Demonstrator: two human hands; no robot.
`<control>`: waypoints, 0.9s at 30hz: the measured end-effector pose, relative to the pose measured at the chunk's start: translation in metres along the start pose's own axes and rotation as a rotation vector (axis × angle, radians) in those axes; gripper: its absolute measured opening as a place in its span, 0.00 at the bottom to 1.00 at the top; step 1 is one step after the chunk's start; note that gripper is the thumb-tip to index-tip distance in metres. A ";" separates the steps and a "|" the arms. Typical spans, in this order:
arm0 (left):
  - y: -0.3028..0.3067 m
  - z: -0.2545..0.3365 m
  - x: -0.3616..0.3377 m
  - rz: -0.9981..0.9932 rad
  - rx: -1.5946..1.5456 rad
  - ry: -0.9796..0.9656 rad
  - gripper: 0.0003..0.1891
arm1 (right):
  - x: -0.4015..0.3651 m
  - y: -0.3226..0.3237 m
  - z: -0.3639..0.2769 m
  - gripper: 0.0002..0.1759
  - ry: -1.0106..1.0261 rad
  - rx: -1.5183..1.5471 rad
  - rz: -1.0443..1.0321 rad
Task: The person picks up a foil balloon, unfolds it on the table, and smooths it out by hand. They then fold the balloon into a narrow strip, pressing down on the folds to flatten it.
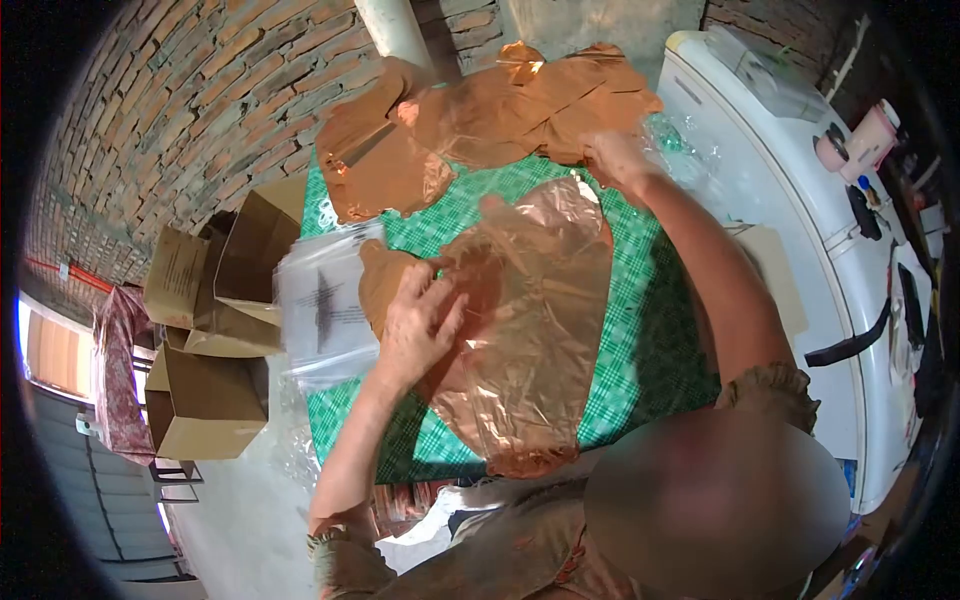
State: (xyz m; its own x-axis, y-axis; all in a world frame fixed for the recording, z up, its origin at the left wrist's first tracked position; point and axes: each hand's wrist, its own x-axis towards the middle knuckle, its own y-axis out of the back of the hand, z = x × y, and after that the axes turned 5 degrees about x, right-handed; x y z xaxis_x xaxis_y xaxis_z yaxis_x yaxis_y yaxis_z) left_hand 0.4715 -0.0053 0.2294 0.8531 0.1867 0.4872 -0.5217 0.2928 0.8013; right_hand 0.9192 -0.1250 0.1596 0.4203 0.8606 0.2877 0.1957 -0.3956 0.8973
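Note:
A flat, copper-coloured foil balloon point(540, 300), uninflated and wrinkled, lies across the middle of the table. My left hand point(415, 325) rests on its left part, fingers spread over the foil. At the far right of the table my right hand point(620, 160) touches the near edge of a pile of similar flat copper foil pieces point(490, 110). Slight blur smears its fingers, so whether they grip the foil cannot be made out. Left of my left hand lies a stack of clear plastic bags point(325, 300) with dark print.
A green checked cloth point(635, 310) covers the table. Open cardboard boxes point(215, 400) stand to the left. Clear crumpled plastic point(680, 140) lies at the far right, beside a white appliance point(800, 210) carrying small objects. A brick wall point(180, 110) rises behind.

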 end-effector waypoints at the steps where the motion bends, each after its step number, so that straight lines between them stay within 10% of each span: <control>1: 0.000 0.000 0.012 0.008 -0.033 0.032 0.14 | 0.004 0.008 -0.001 0.04 0.013 0.083 0.013; 17: -0.160 -0.014 0.227 0.095 -0.435 0.202 0.45 | 0.017 0.032 0.011 0.09 -0.045 0.498 0.091; 21: -0.203 -0.025 0.245 0.439 -0.447 0.281 0.30 | 0.011 0.033 0.004 0.08 0.095 0.350 0.183; 27: -0.198 -0.034 0.248 0.069 -0.707 0.465 0.18 | 0.020 0.036 -0.005 0.07 0.085 0.129 0.233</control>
State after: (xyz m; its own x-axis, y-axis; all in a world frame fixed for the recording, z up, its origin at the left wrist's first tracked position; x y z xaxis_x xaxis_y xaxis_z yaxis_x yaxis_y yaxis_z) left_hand 0.7862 0.0153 0.1795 0.8105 0.5465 0.2106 -0.5857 0.7552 0.2942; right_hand 0.9299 -0.1207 0.1990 0.3924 0.7630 0.5136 0.2160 -0.6192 0.7549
